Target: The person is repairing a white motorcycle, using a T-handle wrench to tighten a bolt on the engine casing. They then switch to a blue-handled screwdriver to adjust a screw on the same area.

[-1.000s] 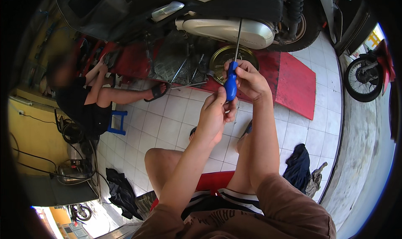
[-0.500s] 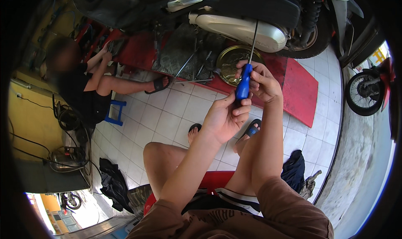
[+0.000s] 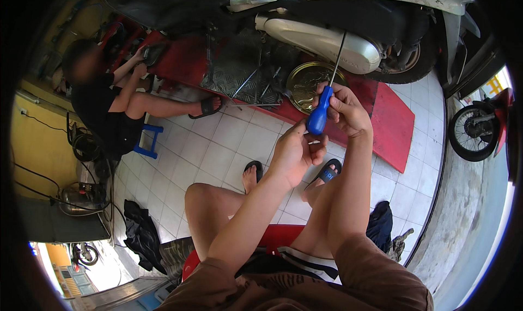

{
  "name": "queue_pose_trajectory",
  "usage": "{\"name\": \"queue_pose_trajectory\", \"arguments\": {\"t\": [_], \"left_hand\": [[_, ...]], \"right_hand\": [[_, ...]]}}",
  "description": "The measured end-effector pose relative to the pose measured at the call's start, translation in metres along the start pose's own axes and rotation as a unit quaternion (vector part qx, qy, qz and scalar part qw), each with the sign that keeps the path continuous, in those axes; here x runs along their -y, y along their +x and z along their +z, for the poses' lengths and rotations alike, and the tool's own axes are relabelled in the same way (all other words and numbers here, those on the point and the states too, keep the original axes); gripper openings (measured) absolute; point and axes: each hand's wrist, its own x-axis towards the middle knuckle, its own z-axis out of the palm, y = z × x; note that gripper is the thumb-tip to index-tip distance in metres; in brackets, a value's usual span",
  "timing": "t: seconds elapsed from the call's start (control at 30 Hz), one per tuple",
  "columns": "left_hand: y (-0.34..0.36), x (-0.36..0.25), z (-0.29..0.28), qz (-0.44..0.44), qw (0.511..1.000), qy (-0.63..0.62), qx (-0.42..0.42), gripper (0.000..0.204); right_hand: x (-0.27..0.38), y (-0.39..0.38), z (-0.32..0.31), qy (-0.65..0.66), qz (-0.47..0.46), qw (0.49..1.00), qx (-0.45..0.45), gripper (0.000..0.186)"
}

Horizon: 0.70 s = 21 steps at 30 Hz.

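Observation:
My right hand [image 3: 348, 112] is closed round a screwdriver [image 3: 320, 114] with a blue handle and a long thin metal shaft. The shaft points up and away, and its tip overlaps the silver engine cover [image 3: 327, 45] of a scooter in view; contact cannot be told. Just below the butt of the handle is my left hand [image 3: 294, 156], palm turned inward, its fingers loosely curled and apart. Its thumb and forefinger lie close to the handle's end without wrapping it.
The scooter stands over a red platform [image 3: 389, 128] bearing a round gold tray [image 3: 294, 90] and several metal tools. At left, another person [image 3: 101, 98] sits by a blue stool [image 3: 148, 142], holding a dark object. Dark cloths [image 3: 140, 232] lie on the tiled floor. A red motorcycle [image 3: 482, 123] stands at right.
My left hand has slipped down off the handle, baring its blue butt. My right hand still grips the screwdriver. The view has shifted slightly.

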Motion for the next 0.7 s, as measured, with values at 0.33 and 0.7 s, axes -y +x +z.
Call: {"name": "queue_pose_trajectory", "arguments": {"t": [0.33,0.7], "left_hand": [[0.002,0.004,0.007,0.165,0.979,0.107,-0.046,0.029],[-0.003,0.0,0.014,0.134,0.986,0.085,-0.047,0.038]], "right_hand": [[-0.003,-0.002,-0.002,0.026,-0.025,0.999,-0.004,0.039],[0.001,0.002,0.013,0.019,0.007,1.0,0.005,0.04]]}}
